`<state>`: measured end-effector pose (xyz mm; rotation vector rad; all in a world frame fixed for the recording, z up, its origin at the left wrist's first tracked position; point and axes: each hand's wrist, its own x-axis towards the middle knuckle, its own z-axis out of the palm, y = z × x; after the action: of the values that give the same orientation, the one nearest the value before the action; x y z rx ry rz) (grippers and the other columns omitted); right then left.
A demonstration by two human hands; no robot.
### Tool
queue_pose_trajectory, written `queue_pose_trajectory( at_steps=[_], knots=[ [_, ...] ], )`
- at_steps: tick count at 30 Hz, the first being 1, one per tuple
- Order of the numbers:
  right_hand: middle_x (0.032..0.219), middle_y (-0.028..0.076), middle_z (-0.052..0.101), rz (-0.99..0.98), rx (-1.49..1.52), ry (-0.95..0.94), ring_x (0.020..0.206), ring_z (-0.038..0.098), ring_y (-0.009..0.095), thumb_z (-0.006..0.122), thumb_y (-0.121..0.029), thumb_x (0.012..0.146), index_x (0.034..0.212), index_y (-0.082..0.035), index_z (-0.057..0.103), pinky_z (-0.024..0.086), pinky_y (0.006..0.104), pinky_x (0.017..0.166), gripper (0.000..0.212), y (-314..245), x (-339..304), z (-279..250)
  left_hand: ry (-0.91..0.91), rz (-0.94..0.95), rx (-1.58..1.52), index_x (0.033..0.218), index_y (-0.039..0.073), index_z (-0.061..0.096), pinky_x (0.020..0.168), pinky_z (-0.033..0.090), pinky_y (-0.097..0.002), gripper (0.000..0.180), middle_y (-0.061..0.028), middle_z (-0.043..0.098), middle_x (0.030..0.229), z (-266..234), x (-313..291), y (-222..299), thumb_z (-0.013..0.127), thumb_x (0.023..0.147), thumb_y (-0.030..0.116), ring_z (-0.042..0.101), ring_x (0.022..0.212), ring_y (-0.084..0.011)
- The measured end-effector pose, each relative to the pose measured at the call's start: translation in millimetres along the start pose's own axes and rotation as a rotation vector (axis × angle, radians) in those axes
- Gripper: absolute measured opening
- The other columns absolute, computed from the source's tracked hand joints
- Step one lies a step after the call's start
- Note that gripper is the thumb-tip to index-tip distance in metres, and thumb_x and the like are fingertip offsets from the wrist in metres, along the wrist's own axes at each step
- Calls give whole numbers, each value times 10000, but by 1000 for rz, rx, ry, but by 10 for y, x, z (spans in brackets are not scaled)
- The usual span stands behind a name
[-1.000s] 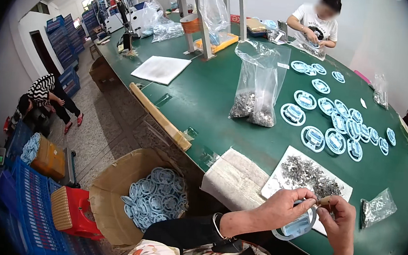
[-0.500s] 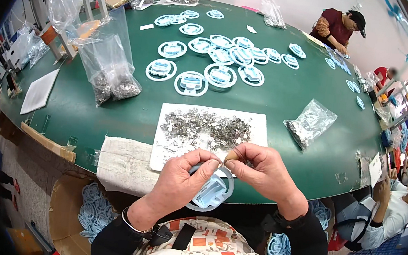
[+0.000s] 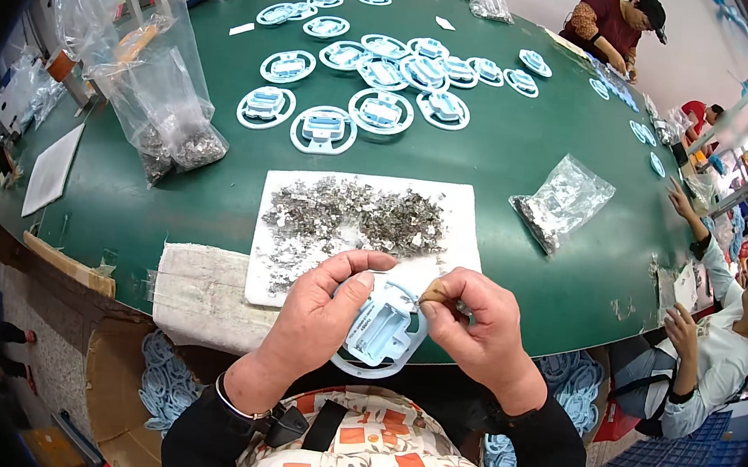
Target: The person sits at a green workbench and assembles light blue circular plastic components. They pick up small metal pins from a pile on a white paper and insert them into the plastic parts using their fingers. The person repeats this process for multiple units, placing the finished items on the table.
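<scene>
My left hand [image 3: 320,311] grips the left edge of a light blue plastic steering-wheel-shaped part [image 3: 380,331], its recessed middle facing up. At the part's upper right rim, my right hand [image 3: 477,332] is closed in a pinch between thumb and index finger. Whatever sits between those fingertips is too small to make out. The part is held over the near edge of a white foam board [image 3: 462,208]. Spread across that board are many small metal clips [image 3: 402,223].
Several similar blue parts [image 3: 323,130] lie farther back on the green table [image 3: 487,181]. Clear bags of metal pieces stand left [image 3: 180,138] and lie right [image 3: 566,207]. A folded cloth [image 3: 206,294] covers the front edge. Cardboard boxes of blue parts [image 3: 163,384] sit below; co-workers sit around.
The blue part has turned to face up more. My fingertips, close together before, are now apart, the right ones at its rim. A co-worker at right has raised an arm toward the table.
</scene>
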<state>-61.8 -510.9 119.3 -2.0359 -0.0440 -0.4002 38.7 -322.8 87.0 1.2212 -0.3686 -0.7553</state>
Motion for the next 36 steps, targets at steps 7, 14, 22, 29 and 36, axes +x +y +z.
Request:
queue_pose_trajectory(
  at_steps=[7, 14, 22, 29, 36],
  knots=[
    [783, 81, 644, -122, -105, -21, 624, 630, 180, 716, 27, 819, 911, -19, 646, 489, 300, 551, 124, 105, -13, 98, 55, 37, -7, 1274, -26, 623, 816, 534, -232, 278, -50, 687, 1066, 43, -11, -34, 490, 1080, 122, 622, 929, -61],
    [781, 87, 648, -136, -247, -1, 647, 665, 217, 722, 16, 800, 892, -33, 638, 516, 334, 567, 134, 107, -24, 136, 93, 5, 8, 1271, -19, 619, 760, 536, -221, 275, -46, 684, 1045, 73, -12, -59, 600, 1034, 119, 620, 890, -46],
    [827, 89, 659, 124, -148, -101, 645, 633, 182, 746, -59, 865, 966, -18, 661, 511, 312, 584, 138, 56, -78, 90, 57, -44, 163, 1234, 3, 642, 728, 516, -184, 331, 3, 667, 989, 90, -30, 0, 742, 921, 46, 594, 846, -19],
    [913, 70, 650, 215, -45, -5, 700, 589, 100, 754, -144, 924, 1128, 7, 659, 485, 266, 596, 270, 99, -98, 56, 61, 23, 42, 1234, -2, 632, 768, 529, -212, 249, -24, 674, 1011, 65, -17, -107, 612, 1009, 104, 612, 872, -42],
    [830, 50, 637, 366, 140, -73, 704, 543, 75, 729, -154, 947, 1194, 25, 630, 470, 257, 622, 321, 145, -123, 38, -95, 3, 211, 1411, 5, 517, 902, 507, -249, 445, -60, 641, 1172, 77, -83, -18, 566, 970, 36, 595, 1032, -77]
  ],
)
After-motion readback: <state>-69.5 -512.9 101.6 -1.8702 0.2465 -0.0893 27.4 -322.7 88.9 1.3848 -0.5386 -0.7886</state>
